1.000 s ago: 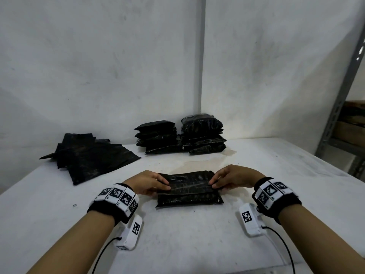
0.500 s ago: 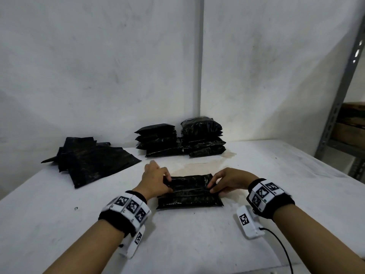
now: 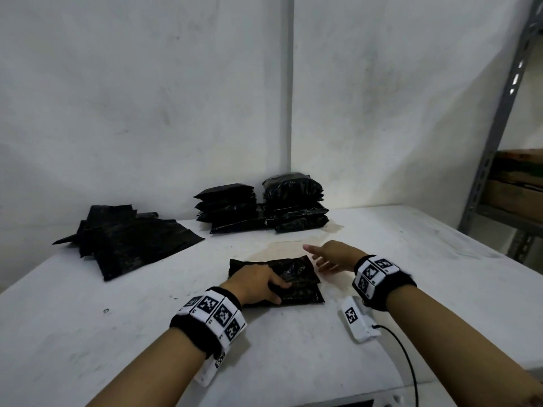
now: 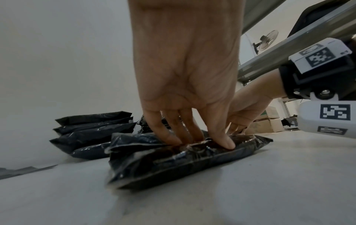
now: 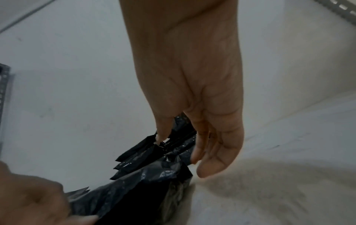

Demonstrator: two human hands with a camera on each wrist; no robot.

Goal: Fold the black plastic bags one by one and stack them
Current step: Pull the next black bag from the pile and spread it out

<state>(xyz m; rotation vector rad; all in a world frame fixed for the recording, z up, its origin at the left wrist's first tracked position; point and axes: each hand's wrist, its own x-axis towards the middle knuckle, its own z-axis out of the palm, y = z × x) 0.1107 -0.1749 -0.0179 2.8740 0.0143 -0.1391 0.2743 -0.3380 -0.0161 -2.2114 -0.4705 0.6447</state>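
Since the last frame our right hand is lifting off the folded bag, fingers loose and empty, while our left hand is covering it on the white table. From the left wrist, straight fingers are pressing it flat. From the right wrist, relaxed fingers are hanging just beside it.

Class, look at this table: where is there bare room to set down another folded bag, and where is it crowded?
Bare: the table right of the right hand, and the near left corner below the flat bags. Crowded: the back, where two stacks stand, and the middle, where the left hand presses the folded bag.
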